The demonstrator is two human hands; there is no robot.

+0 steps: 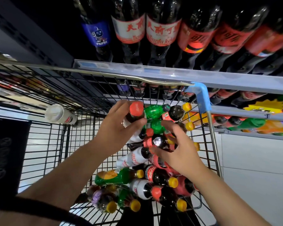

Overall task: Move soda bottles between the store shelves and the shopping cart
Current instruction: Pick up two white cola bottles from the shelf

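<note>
Red-capped cola bottle [136, 110] is gripped in the left hand [118, 128]; the right hand [178, 154] curls round a dark bottle [158, 141] just beside it. These 2 top the soda bottles [121, 176] heaped in the black wire cart [88, 71], which stands against grey shelves [170, 72] of large colas [162, 26], on pale floor tiles [252, 176]

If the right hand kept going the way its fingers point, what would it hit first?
Most likely the dark cola bottle directly ahead; the right hand seems nearly touching it, though depth is unclear.
</note>
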